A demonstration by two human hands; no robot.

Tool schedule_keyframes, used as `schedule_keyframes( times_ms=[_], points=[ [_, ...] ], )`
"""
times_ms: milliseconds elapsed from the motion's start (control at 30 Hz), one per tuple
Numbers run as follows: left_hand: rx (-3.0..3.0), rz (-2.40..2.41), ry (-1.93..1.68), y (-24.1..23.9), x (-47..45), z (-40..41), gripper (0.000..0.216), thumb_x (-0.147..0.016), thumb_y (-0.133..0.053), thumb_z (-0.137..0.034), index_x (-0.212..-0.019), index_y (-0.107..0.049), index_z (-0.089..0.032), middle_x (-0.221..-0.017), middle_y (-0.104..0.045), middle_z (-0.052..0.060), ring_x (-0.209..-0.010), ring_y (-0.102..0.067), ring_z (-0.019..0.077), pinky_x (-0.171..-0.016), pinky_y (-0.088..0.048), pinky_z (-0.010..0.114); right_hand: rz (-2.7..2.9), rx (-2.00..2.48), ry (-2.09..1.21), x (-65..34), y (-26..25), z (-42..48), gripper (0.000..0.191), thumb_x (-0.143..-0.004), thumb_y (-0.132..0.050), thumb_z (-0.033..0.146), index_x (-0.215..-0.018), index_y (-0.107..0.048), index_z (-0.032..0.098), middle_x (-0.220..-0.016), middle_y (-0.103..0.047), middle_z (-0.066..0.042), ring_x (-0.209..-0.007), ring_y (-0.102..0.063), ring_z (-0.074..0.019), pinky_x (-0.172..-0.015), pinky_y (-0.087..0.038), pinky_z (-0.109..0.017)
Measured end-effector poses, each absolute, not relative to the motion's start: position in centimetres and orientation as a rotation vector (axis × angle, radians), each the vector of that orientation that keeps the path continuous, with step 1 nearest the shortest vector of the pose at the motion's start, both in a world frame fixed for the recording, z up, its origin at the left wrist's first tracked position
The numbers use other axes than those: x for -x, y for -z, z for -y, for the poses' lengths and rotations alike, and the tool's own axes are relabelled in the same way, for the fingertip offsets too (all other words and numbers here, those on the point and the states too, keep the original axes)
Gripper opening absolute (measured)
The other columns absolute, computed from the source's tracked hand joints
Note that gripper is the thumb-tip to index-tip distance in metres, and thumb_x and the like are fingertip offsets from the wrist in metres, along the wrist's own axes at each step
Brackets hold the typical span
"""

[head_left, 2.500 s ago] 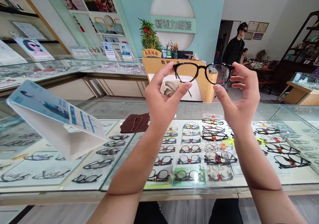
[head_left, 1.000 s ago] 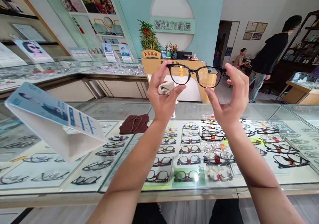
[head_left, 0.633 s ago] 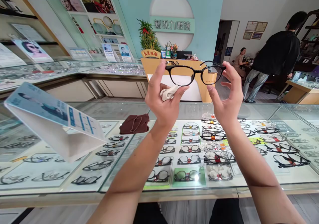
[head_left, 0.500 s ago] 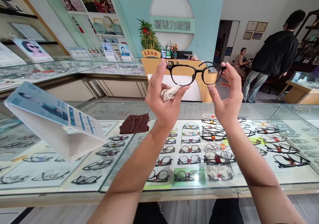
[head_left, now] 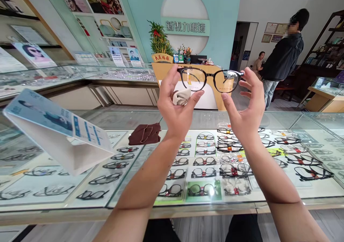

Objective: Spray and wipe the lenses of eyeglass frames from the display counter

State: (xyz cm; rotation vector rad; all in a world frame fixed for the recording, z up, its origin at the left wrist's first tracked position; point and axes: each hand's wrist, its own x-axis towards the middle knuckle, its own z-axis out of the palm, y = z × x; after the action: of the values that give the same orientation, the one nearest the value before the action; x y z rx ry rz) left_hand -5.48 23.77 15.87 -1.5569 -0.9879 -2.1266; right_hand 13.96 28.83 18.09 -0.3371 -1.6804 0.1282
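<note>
Glasses raised level — left hand, right hand pinching ends.

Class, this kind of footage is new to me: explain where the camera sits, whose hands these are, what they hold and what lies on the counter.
No machine here: the camera sits on a person's head, looking forward and down, so both bare arms are that person's own. The left hand and right hand hold up black glasses by the two ends; the left hand also grips a beige cloth. Below is a glass counter with rows of frames inside. On top lie a brown pouch and a folded leaflet stand. Another person in a dark jacket stands at the back right.
</note>
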Motion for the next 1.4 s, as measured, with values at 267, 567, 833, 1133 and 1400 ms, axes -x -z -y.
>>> schedule_keyframes(
  times_ms=[267,567,833,1133,1400],
  points=[
    [1.48,0.836,2.122,-16.2,5.2,-24.1,0.079,-0.083,-0.089,-0.055,-0.152,-0.053,-0.042,-0.16,-0.059,0.004,-0.156,-0.05,0.0309,-0.112,-0.059,0.044,1.6,0.232,-0.352,-14.2,-18.6,-28.4,0.041,-0.109,-0.05,0.053,-0.146,-0.061,0.039,-0.151,-0.064,-0.006,-0.141,-0.063,-0.033,-0.109,-0.06,-0.058],
    [1.464,0.814,2.091,-16.4,4.5,-24.0,0.074,-0.084,-0.089,-0.053,-0.149,-0.058,-0.037,-0.148,-0.067,0.006,-0.144,-0.061,0.0297,-0.085,-0.059,0.034,1.521,0.137,-0.575,-14.5,-18.5,-29.5,0.034,-0.107,-0.055,0.056,-0.132,-0.072,0.039,-0.138,-0.071,-0.003,-0.137,-0.067,-0.0288,-0.111,-0.061,-0.051],
    [1.53,0.861,2.078,-15.8,5.1,-24.2,0.083,-0.084,-0.086,-0.06,-0.156,-0.05,-0.042,-0.16,-0.058,0.007,-0.144,-0.059,0.0319,-0.094,-0.061,0.041,1.468,0.132,-0.776,-14.6,-18.6,-29.9,0.03,-0.103,-0.064,0.055,-0.122,-0.077,0.036,-0.128,-0.075,-0.003,-0.114,-0.076,-0.0215,-0.101,-0.064,-0.044],
    [1.533,0.9,2.04,-15.9,4.9,-24.0,0.079,-0.085,-0.085,-0.061,-0.154,-0.051,-0.04,-0.155,-0.062,0.006,-0.139,-0.064,0.0308,-0.089,-0.063,0.039,1.426,0.183,-0.939,-14.7,-19.4,-29.4,0.024,-0.098,-0.072,0.053,-0.113,-0.079,0.035,-0.13,-0.078,-0.001,-0.081,-0.072,-0.0127,-0.078,-0.066,-0.034],
    [1.6,0.893,2.099,-15.6,5.2,-24.3,0.085,-0.082,-0.086,-0.062,-0.156,-0.048,-0.043,-0.159,-0.056,0.008,-0.144,-0.059,0.0322,-0.099,-0.059,0.04,1.484,0.177,-0.973,-14.9,-19.4,-29.9,0.032,-0.098,-0.068,0.062,-0.115,-0.076,0.037,-0.129,-0.08,0.001,-0.071,-0.069,-0.0115,-0.061,-0.061,-0.029]
  ],
)
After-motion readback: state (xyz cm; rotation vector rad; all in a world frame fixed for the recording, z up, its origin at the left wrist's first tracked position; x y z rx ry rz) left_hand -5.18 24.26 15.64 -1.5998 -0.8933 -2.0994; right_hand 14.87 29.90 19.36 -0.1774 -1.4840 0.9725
